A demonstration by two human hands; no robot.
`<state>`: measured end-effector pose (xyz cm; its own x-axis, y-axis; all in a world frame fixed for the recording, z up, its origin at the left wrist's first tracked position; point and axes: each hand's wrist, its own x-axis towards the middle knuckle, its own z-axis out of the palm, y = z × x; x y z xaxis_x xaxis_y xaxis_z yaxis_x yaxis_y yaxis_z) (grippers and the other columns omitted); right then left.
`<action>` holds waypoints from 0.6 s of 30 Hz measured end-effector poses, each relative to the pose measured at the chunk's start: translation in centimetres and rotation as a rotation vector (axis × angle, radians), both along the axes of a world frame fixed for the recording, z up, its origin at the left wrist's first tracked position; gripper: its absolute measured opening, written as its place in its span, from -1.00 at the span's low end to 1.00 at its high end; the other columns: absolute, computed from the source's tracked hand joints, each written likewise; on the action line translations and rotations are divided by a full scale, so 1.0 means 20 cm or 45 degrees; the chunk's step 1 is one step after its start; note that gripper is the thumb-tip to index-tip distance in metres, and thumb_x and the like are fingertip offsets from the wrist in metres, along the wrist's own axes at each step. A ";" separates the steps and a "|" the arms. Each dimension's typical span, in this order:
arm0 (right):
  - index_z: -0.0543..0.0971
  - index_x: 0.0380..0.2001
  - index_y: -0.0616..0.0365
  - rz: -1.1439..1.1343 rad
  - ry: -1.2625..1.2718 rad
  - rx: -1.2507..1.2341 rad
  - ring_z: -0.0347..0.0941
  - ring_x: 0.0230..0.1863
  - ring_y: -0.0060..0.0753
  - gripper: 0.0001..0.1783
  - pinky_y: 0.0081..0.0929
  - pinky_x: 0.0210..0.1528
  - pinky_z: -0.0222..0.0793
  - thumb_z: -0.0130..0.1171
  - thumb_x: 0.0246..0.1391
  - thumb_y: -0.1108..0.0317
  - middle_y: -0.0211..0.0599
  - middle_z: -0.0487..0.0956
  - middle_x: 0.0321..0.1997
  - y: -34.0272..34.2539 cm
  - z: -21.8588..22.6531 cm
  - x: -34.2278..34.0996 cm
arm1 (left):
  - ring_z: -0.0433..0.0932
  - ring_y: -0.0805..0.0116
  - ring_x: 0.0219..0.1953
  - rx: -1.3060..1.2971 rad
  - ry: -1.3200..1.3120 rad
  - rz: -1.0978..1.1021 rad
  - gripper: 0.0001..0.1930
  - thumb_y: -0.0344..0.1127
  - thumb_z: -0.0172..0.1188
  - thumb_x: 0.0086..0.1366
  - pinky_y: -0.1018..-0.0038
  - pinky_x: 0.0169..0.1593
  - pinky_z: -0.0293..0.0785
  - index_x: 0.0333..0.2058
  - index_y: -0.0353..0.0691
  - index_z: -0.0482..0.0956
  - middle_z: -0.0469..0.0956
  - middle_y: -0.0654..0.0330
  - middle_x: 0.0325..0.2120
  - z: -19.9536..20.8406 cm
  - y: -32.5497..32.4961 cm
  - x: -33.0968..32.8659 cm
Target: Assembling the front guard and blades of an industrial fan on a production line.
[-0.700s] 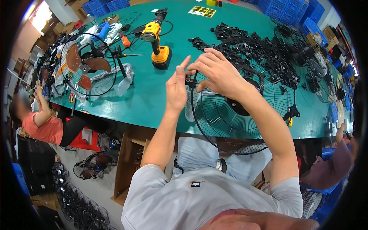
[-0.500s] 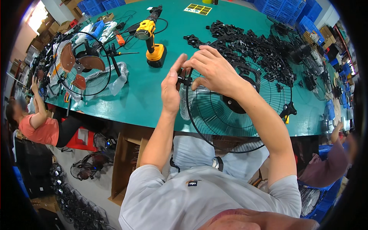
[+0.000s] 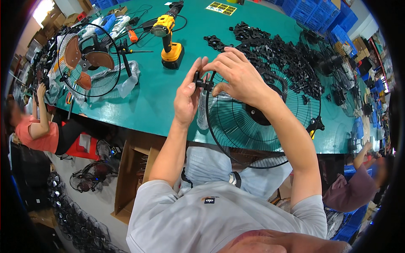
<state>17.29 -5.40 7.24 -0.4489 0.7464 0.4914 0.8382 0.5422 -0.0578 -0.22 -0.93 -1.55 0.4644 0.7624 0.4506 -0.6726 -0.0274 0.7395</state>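
A round black wire fan guard is propped at the near edge of the green table, its lower rim over my lap. At its left rim sits a black bracket with a knob. My left hand is at this knob, thumb against it and fingers reaching up behind; part of the grip is hidden. Across the guard's upper left comes my right hand, fingers curled over the rim beside the bracket and thumb below. Another black bracket is on the guard's right rim.
A yellow cordless drill stands beyond my left hand. Black brackets lie heaped behind the guard. To the left is a fan with brown blades and a plastic bag. Co-workers sit at both sides.
The view has shifted slightly. My left fingers have moved a little around the knob, which shows more plainly now. My right hand keeps its place on the rim.
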 end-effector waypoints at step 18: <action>0.55 -0.11 0.06 0.028 0.044 0.027 0.44 0.09 -0.19 -0.38 -0.10 0.43 0.15 0.52 -0.32 0.17 -0.33 0.53 -0.14 0.00 -0.01 0.00 | 0.37 0.37 0.14 -0.044 0.006 0.258 -0.58 -0.15 -0.26 0.59 0.41 0.28 0.29 0.17 -0.39 0.29 0.19 -0.17 0.34 -0.02 -0.07 0.04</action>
